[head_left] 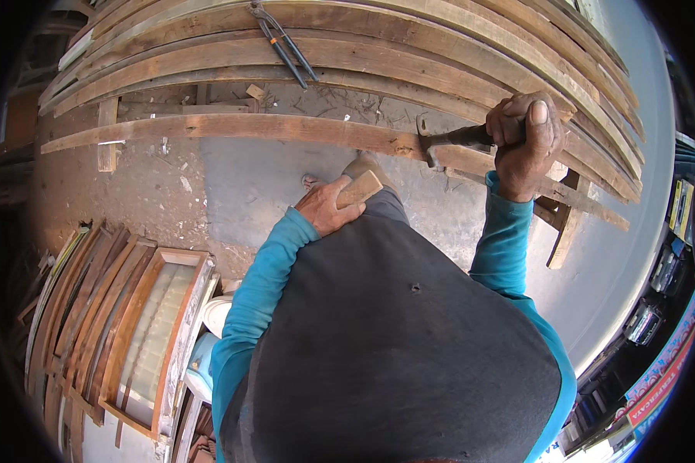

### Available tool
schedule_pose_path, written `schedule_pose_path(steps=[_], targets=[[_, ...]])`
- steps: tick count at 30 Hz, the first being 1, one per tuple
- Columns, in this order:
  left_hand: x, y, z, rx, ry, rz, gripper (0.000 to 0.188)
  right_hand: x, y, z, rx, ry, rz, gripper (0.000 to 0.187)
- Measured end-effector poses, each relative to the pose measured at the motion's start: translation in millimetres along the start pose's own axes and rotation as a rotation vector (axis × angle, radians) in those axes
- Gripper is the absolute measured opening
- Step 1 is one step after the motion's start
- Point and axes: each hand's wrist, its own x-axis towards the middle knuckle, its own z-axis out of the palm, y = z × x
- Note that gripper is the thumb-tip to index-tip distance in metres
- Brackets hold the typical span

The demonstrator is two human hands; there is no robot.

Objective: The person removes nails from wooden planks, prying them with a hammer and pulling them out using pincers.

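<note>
My right hand (pixel 527 143) is closed round the dark handle of a claw hammer (pixel 459 137). The hammer's metal head lies over a long narrow wooden plank (pixel 286 127) that runs across in front of me; whether it touches the wood I cannot tell. Close to my body, my left hand (pixel 328 207) grips a short wooden block (pixel 359 190) near my leg. Pincers (pixel 282 45) with long dark handles rest on the boards beyond the plank.
Several long boards (pixel 409 31) lie side by side at the far side. Wooden supports (pixel 106 158) sit under the plank's left end. Bent nails (pixel 355 104) and scraps litter the floor. Wooden frames (pixel 154 339) stand stacked at lower left. Shelved goods (pixel 645 320) line the right.
</note>
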Motion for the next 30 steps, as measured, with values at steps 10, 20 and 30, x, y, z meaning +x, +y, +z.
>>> schedule_pose_path(steps=[10,20,30], targets=[[83,14,63,0.022,0.118,0.004,0.068,20,-7,-3,-0.047,-0.157,0.064,0.056],[127,-4,136,-0.032,0.506,-0.184,0.073,42,-24,57,-0.127,-0.599,0.36,0.043],[134,7,151,-0.092,0.615,-0.282,0.075,55,43,164,-0.578,-0.836,0.078,0.063]])
